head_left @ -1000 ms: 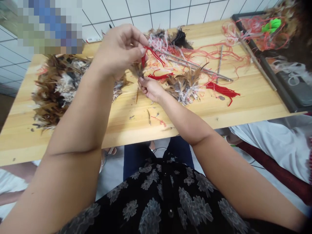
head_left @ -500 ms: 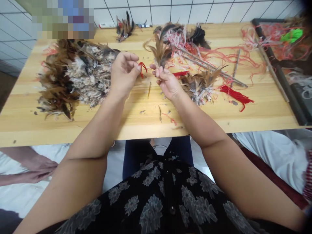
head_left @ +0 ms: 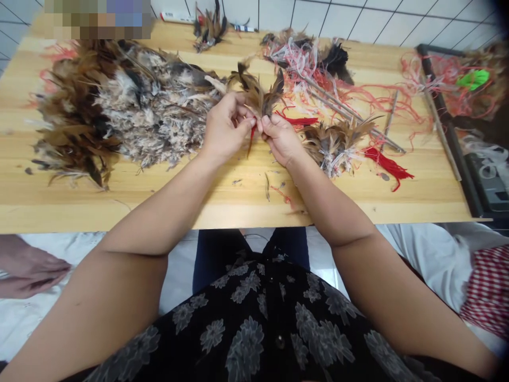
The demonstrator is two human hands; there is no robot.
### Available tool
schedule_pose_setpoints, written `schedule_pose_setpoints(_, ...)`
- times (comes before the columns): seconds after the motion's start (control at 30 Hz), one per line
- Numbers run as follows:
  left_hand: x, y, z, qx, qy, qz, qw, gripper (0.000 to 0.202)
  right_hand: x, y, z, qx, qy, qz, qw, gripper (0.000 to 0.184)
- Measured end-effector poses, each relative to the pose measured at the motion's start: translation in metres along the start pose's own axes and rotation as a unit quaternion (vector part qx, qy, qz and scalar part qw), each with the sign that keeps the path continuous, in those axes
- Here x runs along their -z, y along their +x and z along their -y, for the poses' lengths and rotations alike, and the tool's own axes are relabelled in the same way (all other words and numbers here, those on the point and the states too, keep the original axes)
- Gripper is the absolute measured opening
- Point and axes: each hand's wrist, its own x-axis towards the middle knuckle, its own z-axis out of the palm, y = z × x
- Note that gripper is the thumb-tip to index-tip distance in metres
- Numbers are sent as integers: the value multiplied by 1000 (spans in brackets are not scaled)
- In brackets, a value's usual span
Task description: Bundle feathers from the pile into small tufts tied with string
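My left hand point(head_left: 226, 127) pinches a short red string point(head_left: 251, 143), whose end hangs below the fingertips. Close against it, my right hand point(head_left: 281, 139) grips a small bunch of brown feathers point(head_left: 260, 96) by the base, tips fanned upward. The fingertips of both hands meet at the bunch's base; how the string lies there is hidden. Left of my hands spreads a big pile of brown and pale fluffy feathers point(head_left: 155, 116). Just right of my right hand lie tied feather bunches point(head_left: 332, 143) and a bundle of red strings point(head_left: 389, 165).
More red strings point(head_left: 302, 121) lie behind my right wrist. Farther back are tangled pink and white strips point(head_left: 296, 61), thin sticks point(head_left: 338, 109) and a small feather clump point(head_left: 210, 29). A dark-framed tray point(head_left: 457, 143) borders the right end of the wooden table point(head_left: 178, 199).
My left hand has moved right with the red string and met my right hand at the base of the feather bunch. The view has shifted slightly.
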Motion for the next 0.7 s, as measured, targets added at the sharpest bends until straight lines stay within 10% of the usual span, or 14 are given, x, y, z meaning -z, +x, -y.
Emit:
schedule_pose_setpoints(0.1, -8, -3, 6, -16, -11, -94, 995, 42, -1, 3, -2, -2, 26, -13, 1000, 44)
schedule_pose_setpoints(0.43, 10, 13, 56, -90, -170, -60, 979, 63, 9, 19, -12, -34, 131, -22, 991, 39)
schedule_pose_setpoints(0.7, 0, 6, 40, -55, -172, -106, 978, 57, 5, 13, -8, -14, 106, 26, 994, 45)
